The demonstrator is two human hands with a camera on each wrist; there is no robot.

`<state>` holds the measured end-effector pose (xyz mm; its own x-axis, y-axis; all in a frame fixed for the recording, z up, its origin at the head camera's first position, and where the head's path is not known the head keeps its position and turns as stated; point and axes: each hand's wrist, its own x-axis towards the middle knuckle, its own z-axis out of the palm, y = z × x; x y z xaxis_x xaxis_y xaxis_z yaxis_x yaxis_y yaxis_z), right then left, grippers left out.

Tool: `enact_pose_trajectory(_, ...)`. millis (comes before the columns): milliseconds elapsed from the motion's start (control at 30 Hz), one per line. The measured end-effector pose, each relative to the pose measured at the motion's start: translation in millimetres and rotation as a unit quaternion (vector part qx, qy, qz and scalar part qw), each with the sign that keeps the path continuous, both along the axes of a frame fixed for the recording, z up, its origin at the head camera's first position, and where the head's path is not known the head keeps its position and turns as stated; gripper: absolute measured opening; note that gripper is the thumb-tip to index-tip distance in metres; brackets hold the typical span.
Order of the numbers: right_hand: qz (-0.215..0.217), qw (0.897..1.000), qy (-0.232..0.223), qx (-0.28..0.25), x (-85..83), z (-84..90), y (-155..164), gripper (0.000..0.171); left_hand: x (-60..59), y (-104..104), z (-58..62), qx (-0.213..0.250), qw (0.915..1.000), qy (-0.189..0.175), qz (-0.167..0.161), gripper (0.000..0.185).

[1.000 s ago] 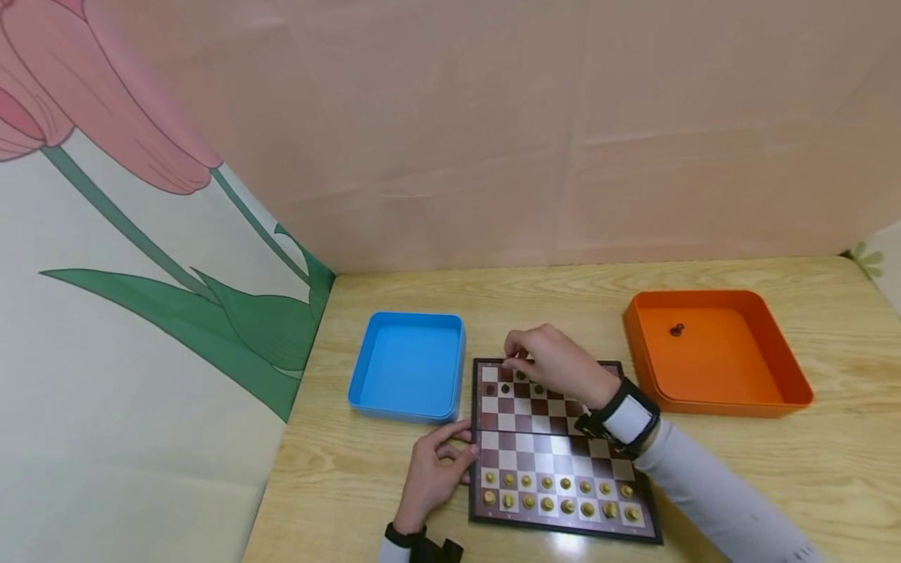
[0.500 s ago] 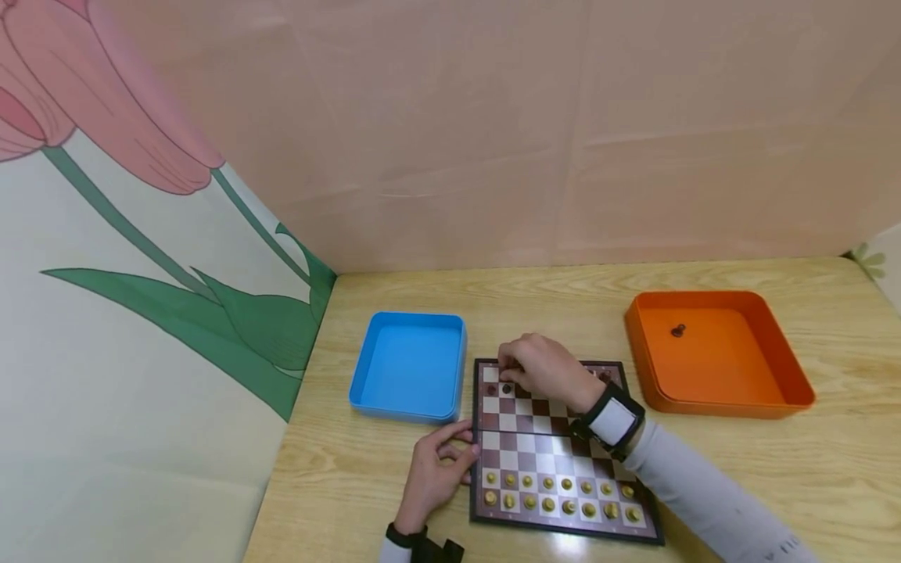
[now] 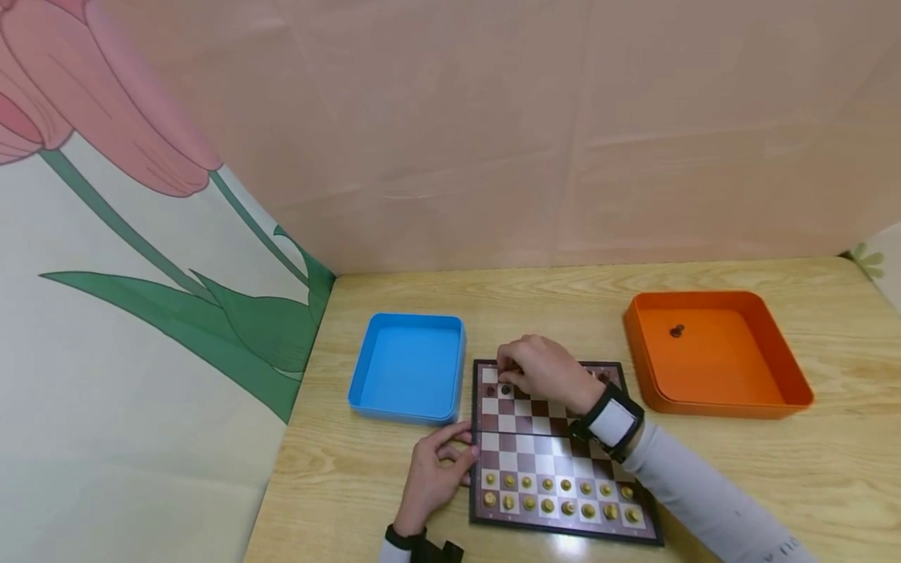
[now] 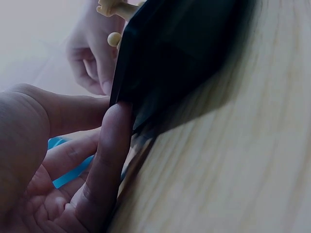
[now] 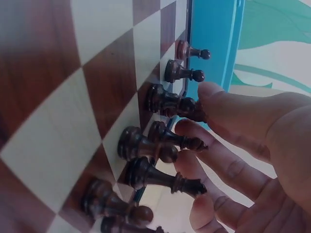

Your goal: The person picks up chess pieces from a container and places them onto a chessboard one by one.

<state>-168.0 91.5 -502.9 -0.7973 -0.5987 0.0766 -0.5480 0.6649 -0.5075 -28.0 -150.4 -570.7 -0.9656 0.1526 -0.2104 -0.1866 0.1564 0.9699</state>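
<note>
A folding chessboard [image 3: 524, 443] lies on the table. My left hand [image 3: 431, 477] grips its left edge, thumb on one face and a fingertip on the other in the left wrist view. Over the far left part of the board, my right hand [image 3: 549, 371] pinches a dark chess piece [image 5: 198, 112] between thumb and index finger. Its kind is largely hidden behind a pawn [image 5: 167, 99]. Dark pawns and taller dark pieces, among them a dark bishop [image 5: 180, 137], stand close to the fingers. Yellowish chess pieces [image 3: 547, 505] fill the two near rows.
Left of the board sits a blue tray [image 3: 408, 410] with nothing visible inside. An orange tray [image 3: 725, 407] at the right holds a little dark chess piece or two [image 3: 676, 331]. A fabric wall [image 3: 493, 156] rises behind the table [image 3: 338, 485].
My right hand has shifted slightly left and down onto the far left of the board, then held there. The left hand stays on the board's edge.
</note>
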Motion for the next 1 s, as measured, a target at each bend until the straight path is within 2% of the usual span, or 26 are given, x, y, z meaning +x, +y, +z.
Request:
enact_pose_trajectory(100,-0.003,1.0,0.015,0.006,0.0,2.7,1.5,0.008,0.1,-0.7,-1.5,-0.001,1.0,0.005,0.001,0.046)
enact_pose_trajectory(367,-0.03,0.998,0.053,0.02,6.4,12.4,19.4,0.021,4.3,-0.8,-2.1,-0.01,0.9998,-0.01,0.012,0.046)
enact_pose_trajectory(733,-0.111,0.989,0.091,0.021,10.4,25.8,78.1,0.021,-0.4,1.5,-2.9,-0.011,0.9999,-0.006,0.007,0.045)
enact_pose_trajectory(1000,-0.185,0.978,0.092,0.003,14.9,28.0,124.0,0.023,0.9,0.6,-0.5,-0.013,0.9997,-0.017,0.005,0.045)
